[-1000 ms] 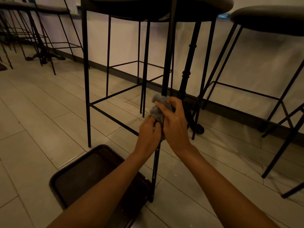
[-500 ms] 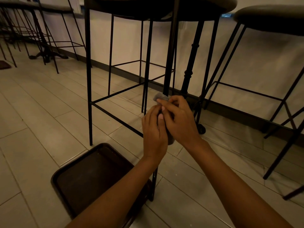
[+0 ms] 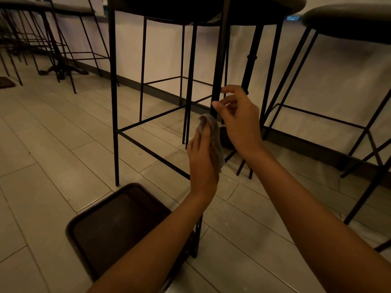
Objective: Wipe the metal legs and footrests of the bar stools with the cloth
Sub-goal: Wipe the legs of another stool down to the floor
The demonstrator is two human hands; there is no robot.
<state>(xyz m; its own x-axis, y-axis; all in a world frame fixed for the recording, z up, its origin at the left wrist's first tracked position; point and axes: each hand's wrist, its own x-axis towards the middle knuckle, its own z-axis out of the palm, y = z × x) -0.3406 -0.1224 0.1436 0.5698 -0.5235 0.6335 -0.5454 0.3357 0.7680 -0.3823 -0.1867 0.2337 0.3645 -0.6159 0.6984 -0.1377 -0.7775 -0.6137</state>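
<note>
Two bare forearms reach forward and up from the bottom edge of the head view, meeting at the front leg (image 3: pixel 220 60) of the nearest bar stool (image 3: pixel 201 9).

The left hand (image 3: pixel 203 159) stands upright with its back to the camera and the wrist straight. Its fingers lie close together and grip the cloth (image 3: pixel 214 134) against the leg, just above where the footrest bar (image 3: pixel 152 151) joins it. The thumb is hidden. The cloth is a small, soft grey rag, bunched over the fingertips, with a loose flap hanging down along the palm side.

The right hand (image 3: pixel 240 123) is raised a little higher, beside the same leg, with the wrist bent. Its fingers are loosely curled and spread apart, holding nothing. The forefinger tip is close to the leg, but I cannot tell whether it touches.

The stool's legs and footrest bars are thin, straight, matt black metal rods that form a square frame under a dark round seat. A second stool (image 3: pixel 347 20) of the same build stands to the right, along a pale wall (image 3: pixel 317 85). A dark brown tray (image 3: pixel 110 227) with rounded corners and a raised rim lies on the pale, long-tiled floor (image 3: pixel 53 149) at the foot of the leg.
</note>
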